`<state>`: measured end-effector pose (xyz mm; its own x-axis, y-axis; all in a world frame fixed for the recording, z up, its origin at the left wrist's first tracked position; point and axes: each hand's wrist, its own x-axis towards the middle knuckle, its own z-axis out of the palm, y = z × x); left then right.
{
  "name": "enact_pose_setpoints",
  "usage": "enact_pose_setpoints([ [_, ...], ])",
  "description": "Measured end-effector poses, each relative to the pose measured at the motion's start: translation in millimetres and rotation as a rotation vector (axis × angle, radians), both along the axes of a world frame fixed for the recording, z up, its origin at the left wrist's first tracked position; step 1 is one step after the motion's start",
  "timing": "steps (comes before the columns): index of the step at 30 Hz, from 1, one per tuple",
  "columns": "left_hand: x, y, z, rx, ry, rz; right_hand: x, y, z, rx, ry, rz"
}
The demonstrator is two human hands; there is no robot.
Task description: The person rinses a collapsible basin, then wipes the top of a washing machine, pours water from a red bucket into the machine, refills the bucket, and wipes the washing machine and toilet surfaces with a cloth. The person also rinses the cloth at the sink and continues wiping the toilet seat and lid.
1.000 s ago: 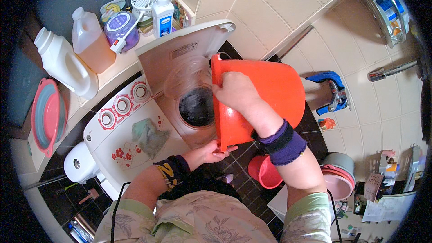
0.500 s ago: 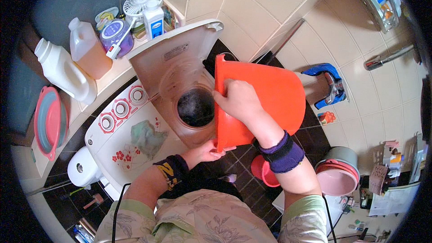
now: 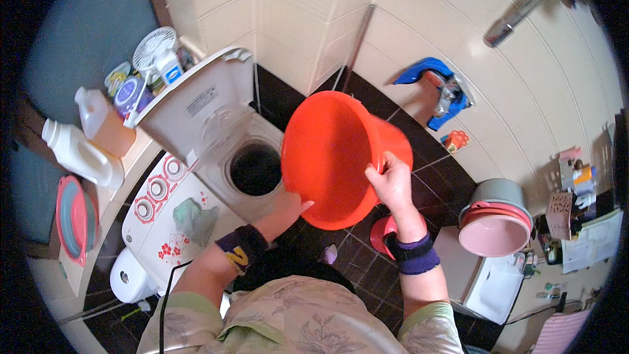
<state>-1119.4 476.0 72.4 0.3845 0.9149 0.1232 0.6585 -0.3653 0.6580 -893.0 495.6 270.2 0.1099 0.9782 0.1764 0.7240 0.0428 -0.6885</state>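
A large orange-red bucket is tilted in front of me, its open mouth facing me and its inside showing no contents. My right hand grips the right side of its rim, thumb over the edge. At the lower left of the rim is my left hand, closed on the edge with one finger showing over it. Left of the bucket stands a white washing machine with its lid raised. Its round drum opening is dark inside, and a pale green cloth lies on its top.
Bottles, including a white jug, a small white fan and a pink-grey collapsible basin line the left ledge. Stacked basins stand at the right. A smaller red container sits on the dark tiled floor. Blue-wrapped taps project from the wall.
The bucket has swung from lying sideways at the drum opening to having its mouth toward me. My right hand has moved right and down with its rim. The whole view has shifted.
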Motion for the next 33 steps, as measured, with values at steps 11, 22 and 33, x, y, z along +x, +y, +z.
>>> enact_pose_setpoints([
  [11, 135, -16, 87, -0.067, -0.086, -0.175, 120, 32, -17, -0.070, 0.175, 0.063],
  [22, 201, 20, 77, -0.434, -1.031, 0.294, 252, 139, 58, -0.090, 0.926, 0.019],
  [33, 208, 44, 64, -0.459, -1.440, 0.586, 262, 162, 80, -0.070, 0.951, 0.194],
])
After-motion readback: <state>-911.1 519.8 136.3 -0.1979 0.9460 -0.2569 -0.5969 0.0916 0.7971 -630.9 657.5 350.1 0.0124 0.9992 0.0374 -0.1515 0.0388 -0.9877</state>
